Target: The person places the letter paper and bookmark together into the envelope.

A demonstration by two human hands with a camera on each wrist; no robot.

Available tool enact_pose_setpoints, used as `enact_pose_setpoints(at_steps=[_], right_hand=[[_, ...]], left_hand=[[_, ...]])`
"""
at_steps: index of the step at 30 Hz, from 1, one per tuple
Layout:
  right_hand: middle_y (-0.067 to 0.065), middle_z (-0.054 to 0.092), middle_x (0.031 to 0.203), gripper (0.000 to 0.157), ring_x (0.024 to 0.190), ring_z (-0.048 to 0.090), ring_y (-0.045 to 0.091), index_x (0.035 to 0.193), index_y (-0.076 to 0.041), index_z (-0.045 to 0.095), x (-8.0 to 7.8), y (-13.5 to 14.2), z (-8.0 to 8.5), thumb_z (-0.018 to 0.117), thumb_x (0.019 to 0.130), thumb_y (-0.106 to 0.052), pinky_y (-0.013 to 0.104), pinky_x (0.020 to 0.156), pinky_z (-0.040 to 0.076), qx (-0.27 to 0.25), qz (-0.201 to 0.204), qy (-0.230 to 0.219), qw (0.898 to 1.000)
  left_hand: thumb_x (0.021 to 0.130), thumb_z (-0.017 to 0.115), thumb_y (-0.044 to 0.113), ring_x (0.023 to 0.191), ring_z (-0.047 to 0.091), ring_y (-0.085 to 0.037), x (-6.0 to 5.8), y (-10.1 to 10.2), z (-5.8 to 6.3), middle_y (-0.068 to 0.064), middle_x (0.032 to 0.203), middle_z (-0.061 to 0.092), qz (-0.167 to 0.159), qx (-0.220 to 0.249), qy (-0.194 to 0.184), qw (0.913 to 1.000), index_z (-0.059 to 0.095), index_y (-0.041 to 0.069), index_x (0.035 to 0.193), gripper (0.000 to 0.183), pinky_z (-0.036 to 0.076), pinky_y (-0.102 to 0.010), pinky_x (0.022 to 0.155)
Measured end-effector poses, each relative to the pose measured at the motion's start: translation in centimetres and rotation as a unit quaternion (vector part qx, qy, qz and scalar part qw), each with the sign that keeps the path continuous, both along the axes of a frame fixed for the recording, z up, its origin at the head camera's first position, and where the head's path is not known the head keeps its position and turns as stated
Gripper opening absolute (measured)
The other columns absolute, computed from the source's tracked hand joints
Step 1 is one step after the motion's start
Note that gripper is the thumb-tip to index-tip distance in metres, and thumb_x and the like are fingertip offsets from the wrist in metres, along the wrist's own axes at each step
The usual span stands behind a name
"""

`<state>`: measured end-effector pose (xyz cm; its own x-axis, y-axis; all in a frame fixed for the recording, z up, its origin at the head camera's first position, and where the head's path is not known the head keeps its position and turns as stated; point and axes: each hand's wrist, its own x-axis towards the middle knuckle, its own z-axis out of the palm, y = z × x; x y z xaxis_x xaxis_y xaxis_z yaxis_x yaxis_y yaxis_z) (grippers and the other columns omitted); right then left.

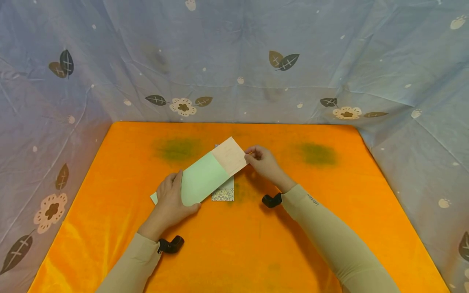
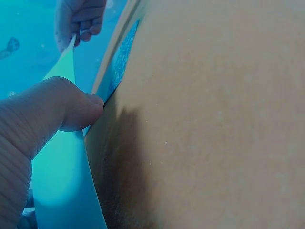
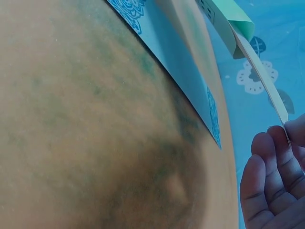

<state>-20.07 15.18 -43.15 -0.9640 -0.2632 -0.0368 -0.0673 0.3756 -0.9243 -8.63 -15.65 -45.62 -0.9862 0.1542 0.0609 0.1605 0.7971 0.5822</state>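
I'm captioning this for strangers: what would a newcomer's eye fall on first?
Probably the pale green envelope, held slantwise above the bright orange table by the left hand. Next, the cream card sticking out of its open end, pinched by the right hand. Beneath them lies a patterned paper, partly hidden in the head view.

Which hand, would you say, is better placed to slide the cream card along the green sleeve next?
Probably the right hand: it pinches the cream card at its protruding end, while the left hand grips the green sleeve and could steady it.
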Motion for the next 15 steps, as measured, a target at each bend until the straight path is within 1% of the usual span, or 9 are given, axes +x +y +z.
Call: enact_pose_setpoints(at_steps=[9,15], right_hand=[[0.010,0.062,0.090,0.017,0.088,0.060,0.038,0.108,-0.010,0.062,0.37,-0.20,0.10,0.059,0.098,-0.023,0.034,0.066,0.048,0.005,0.012,-0.001,1.000],[0.009,0.063,0.092,0.019,0.088,0.061,0.036,0.110,-0.009,0.062,0.38,-0.38,-0.22,0.059,0.098,-0.024,0.032,0.066,0.048,0.009,0.019,-0.004,1.000]], left_hand=[[0.070,0.082,0.046,0.131,0.021,-0.044,0.05,0.04,0.03,-0.025,0.144,0.023,0.001,-0.001,-0.003,1.0000,0.017,-0.001,0.153,0.116,0.012,-0.057,0.106],[0.070,0.082,0.046,0.131,0.021,-0.045,0.03,0.08,-0.01,-0.025,0.145,0.023,0.001,0.002,-0.004,1.0000,0.017,-0.001,0.153,0.115,0.012,-0.058,0.106]])
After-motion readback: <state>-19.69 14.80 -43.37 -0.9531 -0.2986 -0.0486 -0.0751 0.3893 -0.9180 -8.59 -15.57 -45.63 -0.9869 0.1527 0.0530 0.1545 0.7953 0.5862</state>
